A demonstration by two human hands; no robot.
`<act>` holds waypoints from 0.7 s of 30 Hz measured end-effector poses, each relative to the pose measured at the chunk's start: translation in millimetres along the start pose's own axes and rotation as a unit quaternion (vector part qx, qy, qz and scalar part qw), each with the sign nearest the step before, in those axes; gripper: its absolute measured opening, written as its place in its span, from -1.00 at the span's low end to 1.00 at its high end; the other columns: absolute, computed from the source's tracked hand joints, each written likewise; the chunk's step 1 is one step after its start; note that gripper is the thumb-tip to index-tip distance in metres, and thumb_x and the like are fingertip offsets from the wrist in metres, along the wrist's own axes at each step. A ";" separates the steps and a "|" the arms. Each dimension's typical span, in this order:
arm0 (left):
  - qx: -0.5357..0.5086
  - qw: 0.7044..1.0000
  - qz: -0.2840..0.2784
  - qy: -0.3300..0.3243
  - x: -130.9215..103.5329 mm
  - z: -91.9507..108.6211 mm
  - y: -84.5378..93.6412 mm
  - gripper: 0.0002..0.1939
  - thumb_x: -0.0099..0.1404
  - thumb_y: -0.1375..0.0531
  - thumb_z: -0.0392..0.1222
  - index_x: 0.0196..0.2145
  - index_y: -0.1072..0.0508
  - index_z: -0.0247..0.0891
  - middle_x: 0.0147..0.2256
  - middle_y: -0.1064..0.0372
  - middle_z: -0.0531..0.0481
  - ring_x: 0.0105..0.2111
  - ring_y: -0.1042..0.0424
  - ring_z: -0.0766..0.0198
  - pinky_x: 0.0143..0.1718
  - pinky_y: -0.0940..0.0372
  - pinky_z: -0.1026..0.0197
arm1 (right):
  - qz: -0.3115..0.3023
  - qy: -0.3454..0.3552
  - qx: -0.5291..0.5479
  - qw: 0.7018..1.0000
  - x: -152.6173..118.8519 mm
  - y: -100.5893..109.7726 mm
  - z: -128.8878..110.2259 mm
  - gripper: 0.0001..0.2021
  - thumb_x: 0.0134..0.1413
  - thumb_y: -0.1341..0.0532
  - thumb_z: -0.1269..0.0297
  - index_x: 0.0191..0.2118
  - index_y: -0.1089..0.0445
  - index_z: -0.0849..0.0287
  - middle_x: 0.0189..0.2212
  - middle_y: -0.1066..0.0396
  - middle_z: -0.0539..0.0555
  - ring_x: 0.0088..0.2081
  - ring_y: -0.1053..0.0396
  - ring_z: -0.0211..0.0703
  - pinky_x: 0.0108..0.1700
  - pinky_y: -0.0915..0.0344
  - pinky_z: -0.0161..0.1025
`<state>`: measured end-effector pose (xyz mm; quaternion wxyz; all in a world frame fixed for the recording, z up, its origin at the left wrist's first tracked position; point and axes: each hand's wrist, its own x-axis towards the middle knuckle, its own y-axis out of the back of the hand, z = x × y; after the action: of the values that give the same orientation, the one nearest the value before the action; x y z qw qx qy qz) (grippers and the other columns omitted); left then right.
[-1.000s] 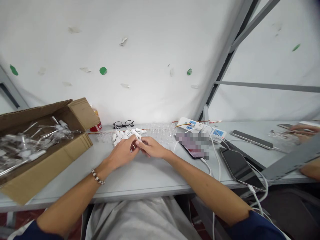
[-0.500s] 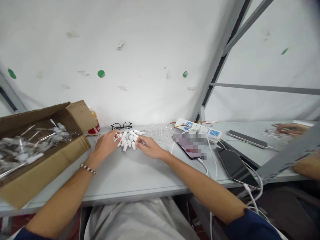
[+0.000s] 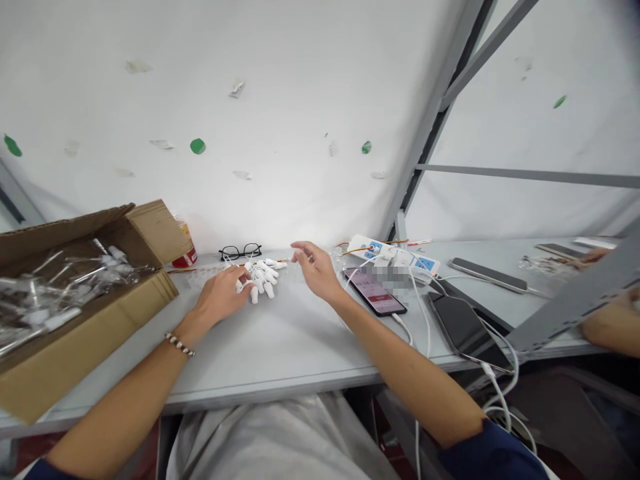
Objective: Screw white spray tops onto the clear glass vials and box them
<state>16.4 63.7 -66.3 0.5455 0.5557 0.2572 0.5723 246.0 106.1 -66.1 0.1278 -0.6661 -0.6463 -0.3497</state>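
A small heap of white capped pieces (image 3: 263, 277) with thin stems lies on the desk in front of me. My left hand (image 3: 223, 295) rests at the heap's left side, fingers curled, with a white capped piece between thumb and fingers. To the right of the heap, my right hand (image 3: 317, 272) is raised over the desk. Its fingers are partly bent and apart, pointing left, and nothing shows in them. Clear plastic pieces (image 3: 296, 272) lie on the desk behind and beside this hand, partly hidden by it.
An open cardboard box (image 3: 100, 343) of clear, white-capped pieces stands left. Black glasses (image 3: 241, 252) and a red container (image 3: 186, 247) are near the wall. Rightward are a power strip (image 3: 367, 248), a lit phone (image 3: 375, 293), a dark phone (image 3: 467, 333), cables and another person's arm (image 3: 613, 330).
My right hand has left the heap and moved up and right, over the clear pieces. My left hand has shifted slightly right and stays at the heap. The view has turned slightly.
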 end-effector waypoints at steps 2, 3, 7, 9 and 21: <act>-0.005 1.000 -0.003 -0.002 -0.5 0.0 -1.9 -0.81 0.29 -0.08 -0.07 -0.22 -0.40 -0.15 -0.18 -0.47 0.05 -0.32 -0.41 0.22 -0.36 -0.20 0.20 | 0.042 0.009 -0.006 0.999 7.3 9.6 1.3 -0.69 0.16 -0.12 0.13 -0.08 -0.43 0.18 -0.30 -0.54 0.09 -0.30 -0.38 -0.17 -0.32 -0.21 -0.26; -0.006 1.000 -0.004 -0.002 -0.7 -0.1 -2.7 -0.82 0.29 -0.08 -0.07 -0.22 -0.41 -0.14 -0.18 -0.46 0.05 -0.33 -0.41 0.23 -0.36 -0.20 0.20 | 0.066 0.011 -0.003 0.998 10.7 14.6 2.3 -0.68 0.15 -0.14 0.11 -0.08 -0.44 0.17 -0.25 -0.55 0.11 -0.26 -0.40 -0.15 -0.33 -0.22 -0.27; -0.009 1.000 -0.006 -0.001 -1.1 -0.6 -3.6 -0.82 0.28 -0.09 -0.07 -0.23 -0.41 -0.14 -0.19 -0.46 0.05 -0.35 -0.39 0.24 -0.36 -0.20 0.21 | 0.110 0.008 0.042 0.993 19.5 29.5 8.0 -0.69 0.07 -0.24 0.09 -0.15 -0.49 0.19 -0.21 -0.56 0.16 -0.19 -0.47 -0.09 -0.32 -0.28 -0.26; -0.010 1.000 -0.007 0.000 -1.2 -0.3 -3.0 -0.83 0.28 -0.09 -0.07 -0.25 -0.41 -0.14 -0.20 -0.46 0.06 -0.35 -0.39 0.25 -0.36 -0.19 0.21 | 0.111 0.004 0.049 0.993 20.0 31.6 9.8 -0.69 0.04 -0.27 0.09 -0.17 -0.50 0.20 -0.24 -0.57 0.17 -0.19 -0.49 -0.07 -0.28 -0.33 -0.23; -0.010 1.000 -0.028 0.007 -1.3 3.1 -0.5 -0.83 0.26 -0.08 -0.09 -0.30 -0.43 -0.15 -0.23 -0.46 0.05 -0.35 -0.40 0.22 -0.39 -0.16 0.20 | 0.038 0.076 -0.015 0.996 4.5 4.0 20.5 -0.76 0.00 -0.30 0.07 -0.34 -0.53 0.14 -0.39 -0.55 0.05 -0.36 -0.48 -0.15 -0.26 -0.45 -0.20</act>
<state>19.2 61.6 -66.4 0.5647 0.5388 0.2706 0.5636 255.6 121.8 -76.9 0.1797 -0.6637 -0.6035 -0.4038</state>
